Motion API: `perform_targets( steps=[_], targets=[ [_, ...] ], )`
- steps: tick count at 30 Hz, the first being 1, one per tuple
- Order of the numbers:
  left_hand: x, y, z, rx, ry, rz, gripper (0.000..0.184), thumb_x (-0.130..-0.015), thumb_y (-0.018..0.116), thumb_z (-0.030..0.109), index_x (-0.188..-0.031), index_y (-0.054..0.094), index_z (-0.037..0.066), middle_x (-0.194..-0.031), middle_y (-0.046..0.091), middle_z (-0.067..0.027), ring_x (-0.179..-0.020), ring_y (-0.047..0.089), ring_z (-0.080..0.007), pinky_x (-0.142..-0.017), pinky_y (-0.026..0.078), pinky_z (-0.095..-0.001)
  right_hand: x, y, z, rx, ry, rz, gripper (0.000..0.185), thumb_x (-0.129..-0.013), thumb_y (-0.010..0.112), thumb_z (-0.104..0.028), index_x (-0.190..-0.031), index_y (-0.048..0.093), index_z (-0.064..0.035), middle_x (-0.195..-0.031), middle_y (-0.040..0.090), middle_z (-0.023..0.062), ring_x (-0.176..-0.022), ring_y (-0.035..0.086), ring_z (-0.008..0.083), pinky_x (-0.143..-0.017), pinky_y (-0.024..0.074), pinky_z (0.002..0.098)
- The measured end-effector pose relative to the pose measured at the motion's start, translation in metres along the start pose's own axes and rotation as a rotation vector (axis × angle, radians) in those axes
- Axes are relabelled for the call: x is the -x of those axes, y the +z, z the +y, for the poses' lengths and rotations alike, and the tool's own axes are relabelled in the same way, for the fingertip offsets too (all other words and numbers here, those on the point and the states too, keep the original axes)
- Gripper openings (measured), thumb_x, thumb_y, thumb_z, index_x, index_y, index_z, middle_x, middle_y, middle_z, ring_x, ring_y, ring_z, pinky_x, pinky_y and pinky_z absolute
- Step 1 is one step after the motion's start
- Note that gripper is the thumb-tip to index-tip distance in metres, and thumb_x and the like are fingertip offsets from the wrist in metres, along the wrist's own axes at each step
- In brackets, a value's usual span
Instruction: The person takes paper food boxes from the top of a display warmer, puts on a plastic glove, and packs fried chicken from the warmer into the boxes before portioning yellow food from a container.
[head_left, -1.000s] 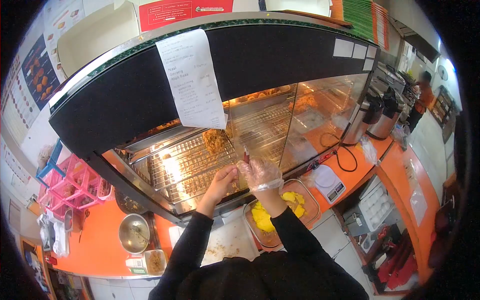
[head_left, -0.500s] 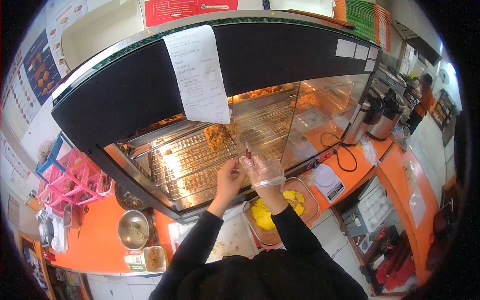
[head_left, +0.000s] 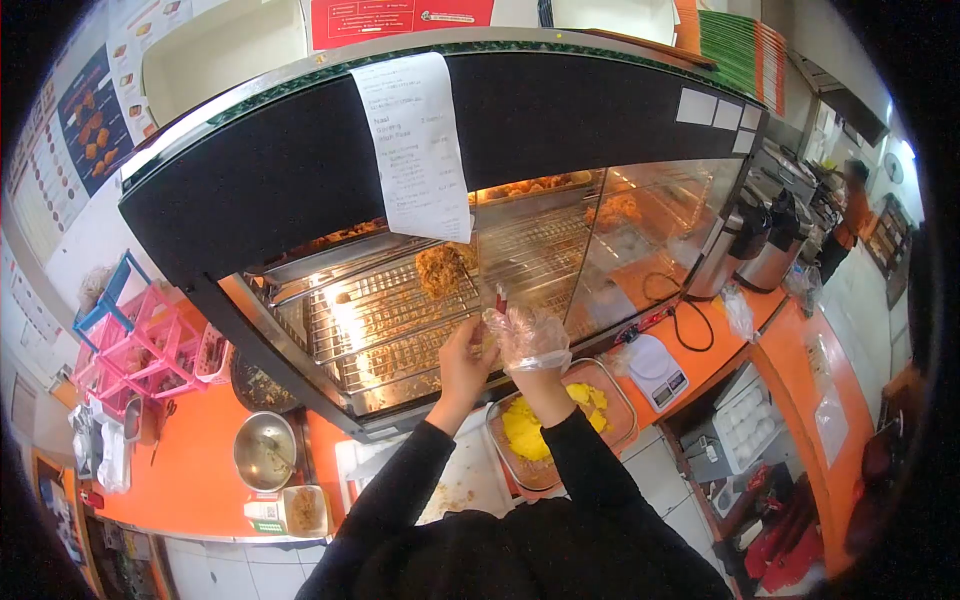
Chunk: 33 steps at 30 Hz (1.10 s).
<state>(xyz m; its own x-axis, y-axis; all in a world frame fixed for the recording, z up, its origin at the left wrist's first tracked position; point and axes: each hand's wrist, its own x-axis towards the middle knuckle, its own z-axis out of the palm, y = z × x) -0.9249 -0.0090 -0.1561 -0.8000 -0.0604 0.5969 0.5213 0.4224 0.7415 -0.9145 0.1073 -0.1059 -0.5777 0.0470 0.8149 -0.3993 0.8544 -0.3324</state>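
My left hand (head_left: 466, 368), bare, is raised in front of the warming cabinet with its fingers curled; what they hold, if anything, is hidden. Close beside it, my right hand (head_left: 527, 340) wears a clear plastic glove and grips a small slim dark red item (head_left: 501, 297) that points upward. Its kind is too small to tell. Behind both hands, a piece of fried chicken (head_left: 440, 272) lies on the wire rack (head_left: 365, 335) inside the lit cabinet. Beneath my right forearm, a tray (head_left: 632, 420) holds yellow food (head_left: 525, 430).
A long receipt (head_left: 415, 150) hangs over the cabinet front (head_left: 270, 160). Right of the tray stands a kitchen scale (head_left: 655, 370). A metal bowl (head_left: 265, 453), a food box (head_left: 305, 510) and pink baskets (head_left: 150, 350) are on the orange counter at left. Another person (head_left: 850, 215) stands far right.
The view has shifted slightly, so the cabinet sits a little farther right. Both hands stay close together before the cabinet, the red item still in my right hand.
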Motion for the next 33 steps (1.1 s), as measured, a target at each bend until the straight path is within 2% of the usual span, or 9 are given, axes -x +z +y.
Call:
perform_targets(
  steps=[5, 11, 17, 20, 23, 26, 33],
  targets=[
    [0.0, 0.0, 0.003, 0.039, -0.017, 0.002, 0.042, -0.067, 0.072, 0.001, -0.106, 0.058, -0.001, -0.09, 0.064, -0.0149, -0.08, 0.065, -0.0249, -0.072, 0.051, -0.032, -0.004, -0.004, -0.002, -0.05, -0.032, 0.027, 0.024, -0.081, 0.067, -0.029, -0.069, 0.061, -0.0079, -0.062, 0.056, 0.0133, -0.056, 0.054, 0.0345, -0.049, 0.0396, 0.0466],
    [0.0, 0.001, 0.0, 0.032, -0.046, -0.004, 0.039, -0.067, 0.072, 0.002, -0.104, 0.059, -0.001, -0.087, 0.065, -0.0137, -0.079, 0.064, -0.0245, -0.071, 0.051, -0.0318, 0.001, 0.003, 0.002, -0.041, -0.022, 0.05, 0.022, -0.081, 0.065, -0.028, -0.074, 0.058, -0.0087, -0.064, 0.057, 0.0124, -0.058, 0.055, 0.0328, -0.052, 0.042, 0.0449],
    [-0.001, 0.001, 0.0, 0.045, -0.066, -0.017, 0.037, -0.067, 0.073, 0.002, -0.101, 0.06, 0.0, -0.084, 0.064, -0.014, -0.076, 0.064, -0.0235, -0.068, 0.051, -0.0316, -0.003, -0.009, -0.003, -0.011, 0.002, 0.035, 0.027, -0.08, 0.067, -0.033, -0.073, 0.062, -0.0074, -0.06, 0.056, 0.0137, -0.056, 0.054, 0.035, -0.051, 0.0408, 0.0469],
    [-0.001, 0.002, -0.002, 0.042, -0.042, 0.007, 0.036, -0.067, 0.073, 0.001, -0.1, 0.059, 0.0, -0.083, 0.064, -0.014, -0.075, 0.064, -0.0232, -0.067, 0.051, -0.0313, 0.001, -0.007, 0.004, -0.107, 0.031, -0.008, 0.027, -0.081, 0.066, -0.034, -0.077, 0.063, -0.0082, -0.063, 0.058, 0.0149, -0.059, 0.056, 0.0367, -0.052, 0.0413, 0.0484],
    [-0.002, 0.001, 0.004, 0.02, -0.023, 0.01, 0.036, -0.067, 0.072, 0.001, -0.1, 0.06, 0.001, -0.083, 0.064, -0.0138, -0.075, 0.064, -0.0233, -0.067, 0.051, -0.0313, 0.005, -0.009, 0.006, -0.04, 0.036, -0.028, 0.026, -0.08, 0.067, -0.034, -0.078, 0.063, -0.0083, -0.066, 0.059, 0.0157, -0.06, 0.056, 0.038, -0.053, 0.0415, 0.0492],
    [-0.003, 0.001, 0.001, 0.001, -0.001, -0.001, 0.034, -0.07, 0.068, -0.001, -0.103, 0.06, 0.0, -0.08, 0.064, -0.0097, -0.075, 0.065, -0.0179, -0.064, 0.051, -0.0287, 0.007, -0.011, 0.006, -0.018, 0.023, -0.004, 0.027, -0.08, 0.067, -0.034, -0.077, 0.062, -0.0081, -0.068, 0.059, 0.0156, -0.06, 0.057, 0.0384, -0.053, 0.0422, 0.0488],
    [-0.002, -0.001, 0.009, 0.065, -0.05, -0.013, 0.032, -0.07, 0.068, 0.0, -0.102, 0.062, 0.001, -0.087, 0.067, -0.0099, -0.078, 0.065, -0.017, -0.069, 0.051, -0.0282, 0.02, -0.008, 0.016, -0.041, 0.025, -0.001, 0.023, -0.08, 0.067, -0.031, -0.078, 0.061, -0.0087, -0.068, 0.06, 0.0151, -0.062, 0.057, 0.0377, -0.053, 0.0428, 0.0481]
  ],
)
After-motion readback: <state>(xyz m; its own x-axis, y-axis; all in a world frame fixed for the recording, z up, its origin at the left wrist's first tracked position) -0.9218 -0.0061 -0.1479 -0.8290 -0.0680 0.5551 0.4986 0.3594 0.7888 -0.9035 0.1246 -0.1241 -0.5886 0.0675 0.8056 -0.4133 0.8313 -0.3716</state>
